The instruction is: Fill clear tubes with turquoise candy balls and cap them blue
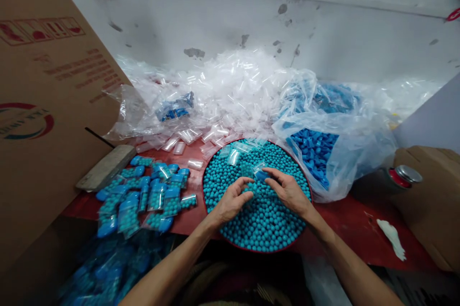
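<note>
- Head view: a round red tub filled with turquoise beads is seen on the red bench; it is taken as the clock's centre, with twelve at the far side.
- Above the beads, slightly toward twelve o'clock from the middle, a small blue cap with clear plastic at its edge is pinched between the thumb and forefinger of the right hand, reached in from five o'clock.
- The left hand is reached in from seven o'clock, its thumb and forefinger held apart just beside the cap; whether the clear plastic is touched by them cannot be told.
- Loose clear sleeves are scattered on the beads at eleven o'clock, and a large sleeve heap is piled beyond the rim at twelve.
- More blue caps are held in an open plastic bag at two o'clock.
- Bead-filled packets with blue ends are laid at nine o'clock, near a worn block.
- A dark flask is placed at three o'clock, beside a brown carton.
</note>
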A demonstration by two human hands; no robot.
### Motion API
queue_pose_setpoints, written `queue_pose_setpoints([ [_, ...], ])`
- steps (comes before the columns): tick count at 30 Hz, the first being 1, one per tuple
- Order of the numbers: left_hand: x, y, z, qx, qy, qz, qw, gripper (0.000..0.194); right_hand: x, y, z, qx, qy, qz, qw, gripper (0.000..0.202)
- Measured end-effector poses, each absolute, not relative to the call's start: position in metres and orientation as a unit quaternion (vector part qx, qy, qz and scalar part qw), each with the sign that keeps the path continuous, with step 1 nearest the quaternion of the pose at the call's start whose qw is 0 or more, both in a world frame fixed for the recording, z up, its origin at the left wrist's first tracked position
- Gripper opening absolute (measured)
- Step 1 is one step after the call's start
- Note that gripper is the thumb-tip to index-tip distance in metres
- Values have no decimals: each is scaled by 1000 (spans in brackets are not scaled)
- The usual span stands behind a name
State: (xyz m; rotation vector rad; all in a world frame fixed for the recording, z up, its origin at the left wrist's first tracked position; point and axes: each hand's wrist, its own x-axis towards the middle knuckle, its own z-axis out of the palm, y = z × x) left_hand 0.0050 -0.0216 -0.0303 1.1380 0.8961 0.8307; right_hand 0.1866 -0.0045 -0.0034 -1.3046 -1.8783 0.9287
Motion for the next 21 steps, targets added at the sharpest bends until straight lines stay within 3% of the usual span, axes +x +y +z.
queue_pose_setpoints([
  [9,2,-24,-27,367,293,358,807,46,187,-9,0,-489,-704,420,296,31],
  [16,4,-28,-29,378,323,353,792,44,191,-10,-9,-517,-764,200,331,29],
  [21,8,-29,-29,424,350,368,750,40,184,-24,-10,-503,-823,129,229,31],
])
